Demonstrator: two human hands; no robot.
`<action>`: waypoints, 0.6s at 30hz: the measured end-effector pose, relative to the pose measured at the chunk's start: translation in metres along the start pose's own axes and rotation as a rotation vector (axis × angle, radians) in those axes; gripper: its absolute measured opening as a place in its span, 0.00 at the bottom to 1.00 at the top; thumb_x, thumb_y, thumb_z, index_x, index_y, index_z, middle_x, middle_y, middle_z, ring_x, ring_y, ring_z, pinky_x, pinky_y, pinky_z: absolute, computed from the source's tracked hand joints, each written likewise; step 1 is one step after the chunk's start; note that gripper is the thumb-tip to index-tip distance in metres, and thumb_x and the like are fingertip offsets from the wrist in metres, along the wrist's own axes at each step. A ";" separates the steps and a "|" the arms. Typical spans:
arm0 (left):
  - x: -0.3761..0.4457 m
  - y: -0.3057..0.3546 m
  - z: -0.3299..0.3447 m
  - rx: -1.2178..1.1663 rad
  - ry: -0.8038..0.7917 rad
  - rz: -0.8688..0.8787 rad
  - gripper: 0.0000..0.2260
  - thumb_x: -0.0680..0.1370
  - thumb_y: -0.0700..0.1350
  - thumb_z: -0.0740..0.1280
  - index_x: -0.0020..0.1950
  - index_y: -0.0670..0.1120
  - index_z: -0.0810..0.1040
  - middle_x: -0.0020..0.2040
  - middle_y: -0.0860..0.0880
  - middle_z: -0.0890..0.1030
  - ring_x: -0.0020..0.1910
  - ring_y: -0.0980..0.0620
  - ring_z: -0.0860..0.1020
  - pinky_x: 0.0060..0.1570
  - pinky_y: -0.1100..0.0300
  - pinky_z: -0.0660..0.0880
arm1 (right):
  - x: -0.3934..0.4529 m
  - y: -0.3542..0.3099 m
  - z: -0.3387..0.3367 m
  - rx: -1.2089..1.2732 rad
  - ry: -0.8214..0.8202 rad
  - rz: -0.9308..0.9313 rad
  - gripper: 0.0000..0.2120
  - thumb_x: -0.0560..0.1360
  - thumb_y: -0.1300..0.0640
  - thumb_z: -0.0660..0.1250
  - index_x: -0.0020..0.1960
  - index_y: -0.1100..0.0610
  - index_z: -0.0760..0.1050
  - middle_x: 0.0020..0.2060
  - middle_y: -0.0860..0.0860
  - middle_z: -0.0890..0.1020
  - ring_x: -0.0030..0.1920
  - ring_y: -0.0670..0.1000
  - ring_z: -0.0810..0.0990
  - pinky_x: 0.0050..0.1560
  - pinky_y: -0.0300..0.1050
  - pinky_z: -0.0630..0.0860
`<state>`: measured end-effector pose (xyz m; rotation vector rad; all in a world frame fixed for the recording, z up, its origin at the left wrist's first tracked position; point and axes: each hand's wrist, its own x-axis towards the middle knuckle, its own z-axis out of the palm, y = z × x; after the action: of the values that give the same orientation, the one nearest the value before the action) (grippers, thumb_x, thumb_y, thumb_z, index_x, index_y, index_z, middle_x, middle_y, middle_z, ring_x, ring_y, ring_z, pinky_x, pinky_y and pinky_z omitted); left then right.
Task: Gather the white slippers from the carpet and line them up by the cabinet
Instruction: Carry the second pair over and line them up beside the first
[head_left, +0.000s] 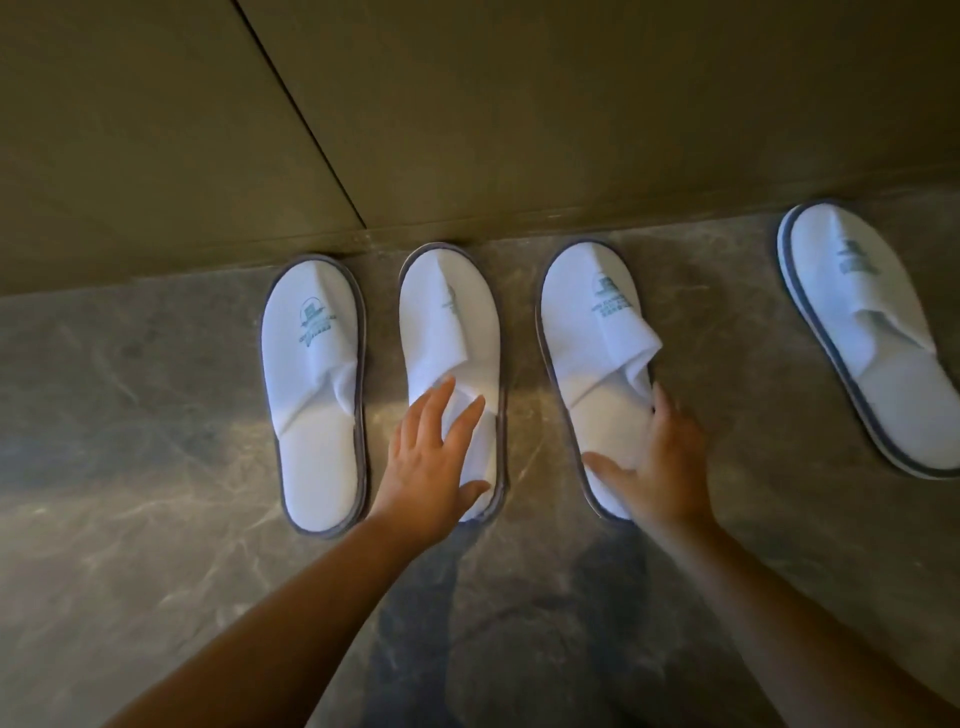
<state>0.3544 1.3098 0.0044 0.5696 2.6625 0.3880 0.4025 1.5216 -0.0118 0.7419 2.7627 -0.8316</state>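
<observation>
Several white slippers with grey edging and a teal logo lie on the marble floor, toes against the cabinet (467, 130). The leftmost slipper (314, 384) lies straight and untouched. My left hand (434, 457) rests flat, fingers spread, on the heel half of the second slipper (449, 322). My right hand (657, 462) touches the third slipper (597, 353) at its heel, thumb on the insole and fingers along its right edge. A fourth slipper (867, 332) lies apart at the right, angled with its heel toward the right edge.
The grey veined marble floor (130, 415) fills the lower half of the view. The dark olive cabinet front has a vertical door seam (311, 119). My shadow falls on the floor between my forearms.
</observation>
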 end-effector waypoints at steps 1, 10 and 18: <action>-0.001 0.001 0.000 0.019 0.045 0.019 0.36 0.65 0.56 0.71 0.69 0.47 0.62 0.73 0.39 0.61 0.70 0.35 0.62 0.65 0.38 0.60 | -0.009 0.000 0.003 -0.040 -0.028 -0.012 0.49 0.59 0.39 0.73 0.70 0.55 0.53 0.67 0.59 0.66 0.63 0.58 0.68 0.61 0.54 0.71; 0.005 -0.016 0.015 0.084 -0.150 -0.075 0.46 0.64 0.66 0.65 0.68 0.60 0.34 0.75 0.47 0.34 0.73 0.40 0.35 0.71 0.42 0.41 | -0.019 -0.010 0.020 -0.185 -0.082 0.049 0.49 0.62 0.43 0.72 0.70 0.51 0.45 0.71 0.59 0.56 0.69 0.60 0.59 0.66 0.57 0.64; 0.011 -0.014 0.015 0.106 -0.172 -0.097 0.49 0.63 0.67 0.66 0.71 0.54 0.38 0.75 0.45 0.34 0.73 0.38 0.38 0.71 0.42 0.47 | -0.017 -0.024 0.031 -0.189 -0.092 0.065 0.48 0.63 0.43 0.72 0.70 0.51 0.45 0.73 0.58 0.53 0.70 0.61 0.56 0.67 0.58 0.61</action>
<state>0.3468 1.3052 -0.0174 0.4801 2.5433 0.1625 0.4050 1.4800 -0.0212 0.7346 2.6730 -0.5680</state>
